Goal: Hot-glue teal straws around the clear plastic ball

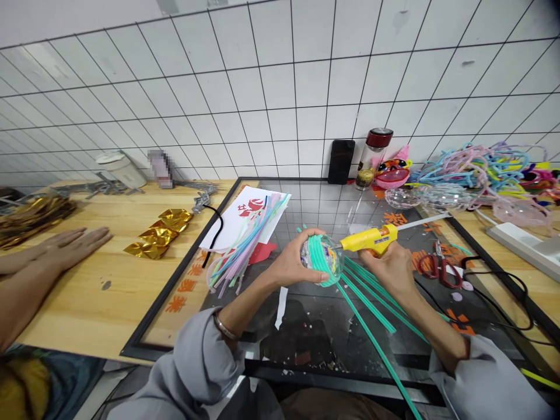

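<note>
Wrapped around a clear plastic ball (322,258), partly covered by rows of green pipe cleaners, are the fingers of my left hand (294,259). My right hand (389,269) grips a yellow hot glue gun (370,239), whose nozzle points left at the ball's right side. Whether the tip touches the ball I cannot tell. A clear glue stick (422,220) sticks out of the gun's back. Long green pipe cleaners (370,300) lie below and between my hands, some running toward the front edge. Part of the ball is hidden by my left fingers.
Pastel pipe cleaners (251,242) lie on white paper (219,230). Red-handled scissors (441,269), a black cable (494,318) and a power strip (527,245) are at right. A phone (341,162) and glass bottle (371,160) stand behind. Another person's hands (65,248) rest at left near gold foil (161,233).
</note>
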A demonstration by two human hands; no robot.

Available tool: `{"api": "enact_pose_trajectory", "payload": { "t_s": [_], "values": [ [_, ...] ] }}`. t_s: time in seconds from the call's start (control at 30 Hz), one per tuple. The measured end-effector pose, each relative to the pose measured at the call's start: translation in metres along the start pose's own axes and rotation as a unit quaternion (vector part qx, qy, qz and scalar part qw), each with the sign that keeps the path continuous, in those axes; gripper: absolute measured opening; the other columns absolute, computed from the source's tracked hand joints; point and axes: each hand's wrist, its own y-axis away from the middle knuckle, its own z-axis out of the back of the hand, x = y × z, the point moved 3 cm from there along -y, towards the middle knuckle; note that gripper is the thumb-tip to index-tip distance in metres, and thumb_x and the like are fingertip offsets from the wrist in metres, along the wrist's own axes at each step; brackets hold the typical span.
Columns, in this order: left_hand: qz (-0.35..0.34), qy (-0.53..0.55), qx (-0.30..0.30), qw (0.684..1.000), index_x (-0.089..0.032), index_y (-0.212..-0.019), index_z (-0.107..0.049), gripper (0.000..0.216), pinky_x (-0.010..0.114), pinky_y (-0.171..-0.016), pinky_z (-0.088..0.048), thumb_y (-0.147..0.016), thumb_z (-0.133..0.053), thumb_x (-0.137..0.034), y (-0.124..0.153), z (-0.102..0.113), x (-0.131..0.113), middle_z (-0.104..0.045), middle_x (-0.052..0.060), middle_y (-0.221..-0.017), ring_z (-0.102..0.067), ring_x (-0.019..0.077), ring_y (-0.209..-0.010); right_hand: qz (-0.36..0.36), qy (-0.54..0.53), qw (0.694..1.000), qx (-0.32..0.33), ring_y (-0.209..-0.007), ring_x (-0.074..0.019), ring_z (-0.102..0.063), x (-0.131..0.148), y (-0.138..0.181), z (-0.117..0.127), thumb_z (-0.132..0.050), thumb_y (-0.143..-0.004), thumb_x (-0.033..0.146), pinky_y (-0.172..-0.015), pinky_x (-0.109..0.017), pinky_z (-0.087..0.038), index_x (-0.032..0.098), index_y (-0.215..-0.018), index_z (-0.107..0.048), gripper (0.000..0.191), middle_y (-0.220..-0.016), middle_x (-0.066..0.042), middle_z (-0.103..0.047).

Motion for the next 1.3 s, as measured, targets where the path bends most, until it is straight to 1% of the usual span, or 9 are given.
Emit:
{"api": "enact_pose_trajectory", "payload": {
  "t_s": [0.1, 0.23, 0.37, 0.57, 0.8, 0.9, 1.1, 1.2, 1.3],
  "values": [
    [0.000, -0.019, -0.002, 1.000, -0.019, -0.125, -0.049, 0.085, 0.037, -0.091, -0.047, -0.051, -0.087, -0.033, -0.0001, -0.0004, -0.0001, -0.059, 0.008, -0.117, -0.057, 0.0263, -0.105, 0.001, 0.007, 1.000, 0.000, -0.043, -0.0136, -0.043, 0.0023, 0.0005, -0.0002, -0.051, -0.063, 0.049, -0.049, -0.029, -0.032, 0.024, -0.051, -0.040, 0.030, -0.043, 0.001, -0.042],
    [-0.005, -0.036, -0.003, 0.999, -0.019, -0.124, -0.050, 0.083, 0.038, -0.093, -0.046, -0.051, -0.086, -0.033, -0.0009, -0.0013, 0.0016, -0.058, 0.008, -0.120, -0.055, 0.0270, -0.107, -0.005, 0.014, 1.000, 0.015, -0.045, -0.0158, -0.047, 0.0053, 0.0011, -0.0006, -0.050, -0.063, 0.051, -0.049, -0.029, -0.033, 0.024, -0.055, -0.045, 0.029, -0.046, -0.001, -0.048],
    [-0.007, -0.042, -0.005, 0.999, -0.019, -0.124, -0.050, 0.083, 0.039, -0.094, -0.045, -0.051, -0.087, -0.033, -0.0011, -0.0009, 0.0015, -0.057, 0.009, -0.122, -0.055, 0.0278, -0.109, -0.014, 0.011, 1.000, 0.020, -0.046, -0.0157, -0.046, 0.0055, 0.0006, 0.0002, -0.050, -0.063, 0.050, -0.049, -0.029, -0.033, 0.024, -0.054, -0.043, 0.029, -0.047, -0.001, -0.047],
    [0.000, -0.056, -0.001, 0.998, -0.019, -0.125, -0.050, 0.084, 0.038, -0.094, -0.046, -0.051, -0.086, -0.034, -0.0012, -0.0006, -0.0009, -0.058, 0.007, -0.120, -0.057, 0.0268, -0.106, -0.027, 0.016, 0.999, -0.007, -0.046, -0.0170, -0.047, 0.0015, -0.0035, 0.0026, -0.052, -0.062, 0.050, -0.048, -0.030, -0.033, 0.025, -0.052, -0.042, 0.029, -0.044, -0.001, -0.045],
    [0.000, -0.073, -0.003, 0.997, -0.018, -0.124, -0.050, 0.082, 0.040, -0.096, -0.045, -0.051, -0.086, -0.033, -0.0016, -0.0001, 0.0026, -0.056, 0.009, -0.122, -0.056, 0.0266, -0.106, -0.017, 0.041, 0.999, 0.016, -0.052, -0.0214, -0.056, -0.0026, -0.0043, -0.0020, -0.049, -0.063, 0.051, -0.053, -0.031, -0.036, 0.023, -0.057, -0.049, 0.029, -0.052, -0.005, -0.057],
    [0.000, -0.071, -0.002, 0.997, -0.019, -0.124, -0.050, 0.082, 0.039, -0.096, -0.045, -0.051, -0.086, -0.032, -0.0017, 0.0010, 0.0056, -0.056, 0.008, -0.124, -0.057, 0.0262, -0.106, -0.014, 0.048, 0.999, 0.018, -0.051, -0.0207, -0.055, -0.0028, -0.0037, -0.0029, -0.048, -0.062, 0.051, -0.052, -0.031, -0.035, 0.023, -0.056, -0.048, 0.029, -0.050, -0.005, -0.056],
    [0.002, -0.071, -0.004, 0.997, -0.020, -0.124, -0.050, 0.082, 0.038, -0.093, -0.045, -0.051, -0.086, -0.033, -0.0027, 0.0030, 0.0067, -0.057, 0.007, -0.120, -0.056, 0.0253, -0.104, -0.011, 0.041, 0.999, 0.031, -0.050, -0.0189, -0.053, -0.0020, -0.0022, -0.0042, -0.049, -0.061, 0.048, -0.050, -0.029, -0.034, 0.023, -0.055, -0.048, 0.025, -0.051, -0.004, -0.057],
    [0.007, -0.067, -0.005, 0.998, -0.019, -0.124, -0.049, 0.083, 0.038, -0.093, -0.045, -0.051, -0.086, -0.034, -0.0027, 0.0043, 0.0053, -0.058, 0.007, -0.119, -0.057, 0.0256, -0.104, -0.026, 0.028, 0.999, 0.021, -0.049, -0.0180, -0.051, -0.0020, -0.0033, -0.0028, -0.050, -0.061, 0.048, -0.050, -0.029, -0.033, 0.023, -0.055, -0.047, 0.026, -0.049, -0.003, -0.053],
    [0.004, -0.055, -0.004, 0.998, -0.020, -0.126, -0.048, 0.085, 0.037, -0.091, -0.046, -0.052, -0.086, -0.034, -0.0022, 0.0051, 0.0043, -0.059, 0.007, -0.115, -0.057, 0.0248, -0.101, -0.041, 0.022, 0.999, 0.009, -0.047, -0.0174, -0.049, -0.0029, -0.0058, -0.0010, -0.052, -0.060, 0.050, -0.049, -0.029, -0.032, 0.024, -0.051, -0.044, 0.029, -0.045, -0.001, -0.048]
  ]
}}
